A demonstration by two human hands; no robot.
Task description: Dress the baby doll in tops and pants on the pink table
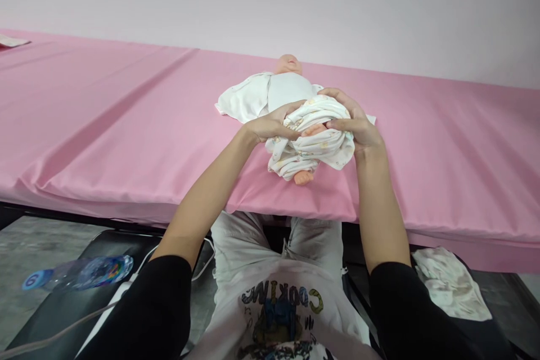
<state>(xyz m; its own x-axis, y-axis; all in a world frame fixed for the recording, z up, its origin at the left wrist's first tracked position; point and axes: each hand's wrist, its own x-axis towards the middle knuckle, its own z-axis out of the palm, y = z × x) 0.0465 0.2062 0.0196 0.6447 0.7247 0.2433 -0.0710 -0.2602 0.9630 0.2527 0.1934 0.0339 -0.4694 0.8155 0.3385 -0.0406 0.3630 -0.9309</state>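
— Both hands grip the bunched printed garment (pixel 310 138): left hand (pixel 273 125) pinches its near-left edge, right hand (pixel 352 121) curls over its far-right side.

— And the doll (pixel 291 87)?

— It lies on the pink table cover (pixel 126 124), head away from the hands. One small foot (pixel 302 177) comes out just below the grip, between both wrists.

— Which step?

— I judge the garment is being drawn over the legs. A next move would need the cloth held wide open, both sides level.

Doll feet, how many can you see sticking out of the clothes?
2. One foot pokes out below the bunched printed garment; the other shows between the folds, by the right hand. The left hand grips the cloth.
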